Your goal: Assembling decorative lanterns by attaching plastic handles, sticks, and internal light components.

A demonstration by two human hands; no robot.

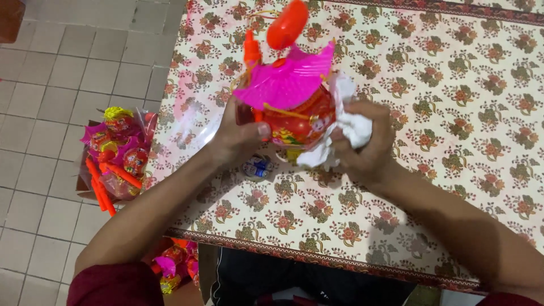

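Toy lantern (pixel 294 113) between both hands

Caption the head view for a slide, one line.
Left hand steadies a red-and-pink toy lantern while right hand presses a white cloth against it, over a floral tablecloth.

We note the lantern (pixel 294 107) above the counter (pixel 442 187), between both hands; the bottle cap (pixel 258 168) lies beneath; spare lanterns (pixel 116 153) sit on the floor (pixel 45 113), left.

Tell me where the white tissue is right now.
In the head view, the white tissue is bunched in the right hand, pressed against the right side of the red lantern that the left hand steadies over the floral tablecloth.
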